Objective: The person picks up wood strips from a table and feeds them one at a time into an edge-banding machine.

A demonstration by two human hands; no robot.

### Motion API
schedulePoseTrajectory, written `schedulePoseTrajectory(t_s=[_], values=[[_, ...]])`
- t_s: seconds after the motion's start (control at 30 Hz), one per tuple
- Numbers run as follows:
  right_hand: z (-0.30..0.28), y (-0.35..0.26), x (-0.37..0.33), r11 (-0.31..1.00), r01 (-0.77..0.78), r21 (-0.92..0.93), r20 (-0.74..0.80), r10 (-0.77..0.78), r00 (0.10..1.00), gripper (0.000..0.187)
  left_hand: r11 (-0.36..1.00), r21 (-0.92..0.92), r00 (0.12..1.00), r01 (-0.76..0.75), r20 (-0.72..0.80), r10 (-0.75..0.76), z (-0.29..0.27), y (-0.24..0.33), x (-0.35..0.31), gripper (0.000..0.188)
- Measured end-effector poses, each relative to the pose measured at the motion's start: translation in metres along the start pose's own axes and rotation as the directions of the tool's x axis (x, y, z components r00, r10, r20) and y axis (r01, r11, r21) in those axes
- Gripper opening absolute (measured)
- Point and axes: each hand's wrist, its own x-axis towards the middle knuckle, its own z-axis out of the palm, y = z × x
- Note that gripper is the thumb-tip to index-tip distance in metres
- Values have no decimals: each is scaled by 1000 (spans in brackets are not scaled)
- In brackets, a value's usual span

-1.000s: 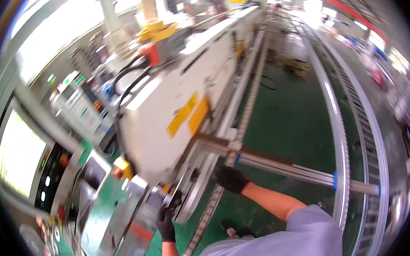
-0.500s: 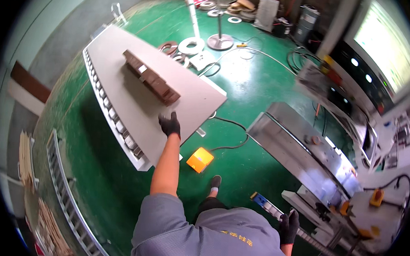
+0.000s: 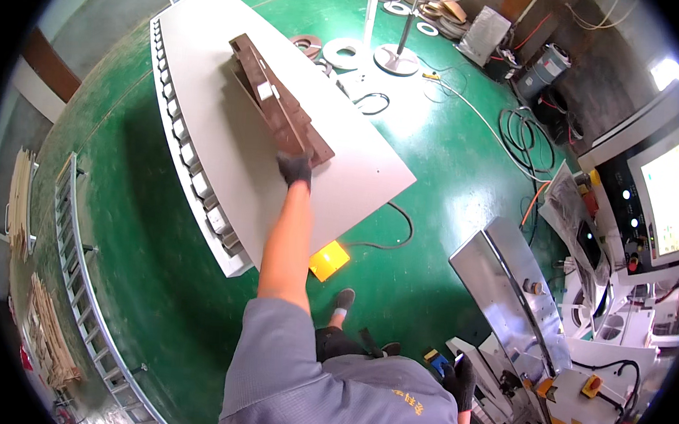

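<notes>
Brown panel strips (image 3: 273,93) lie in a stack, slightly fanned, on the pale tabletop (image 3: 357,171). A small white patch shows on the upper strip. My left hand (image 3: 295,170), in a dark glove, is closed on the near end of that brown strip; its fingertips are partly hidden. Low on the right, my right hand (image 3: 461,383), also gloved, is closed around a slim tool with a blue end (image 3: 437,361). Most of that tool is hidden, so its exact kind cannot be made out.
A yellow box (image 3: 329,261) sits on the green floor by the table's near corner. To the right stands a machine with a metal bed (image 3: 505,274) and a lit screen (image 3: 667,195). A roller frame (image 3: 93,299) runs along the left. Coiled edging rolls (image 3: 342,53) and a fan base (image 3: 397,59) are beyond.
My left hand has gone from open above the tabletop to closed on the near end of the brown strip. The strips now lie more fanned apart. My view has shifted.
</notes>
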Motion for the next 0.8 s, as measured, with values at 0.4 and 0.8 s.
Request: schedulePoseTrajectory(t_s=[0.4, 0.8], values=[[-21, -36, 49, 956, 290, 48, 56, -292, 955, 52, 819, -355, 875, 451, 356, -328, -223, 9, -211, 58], [-40, -16, 46, 945, 226, 238, 212, -277, 937, 46, 825, 196, 633, 530, 556, -539, -329, 33, -153, 49]])
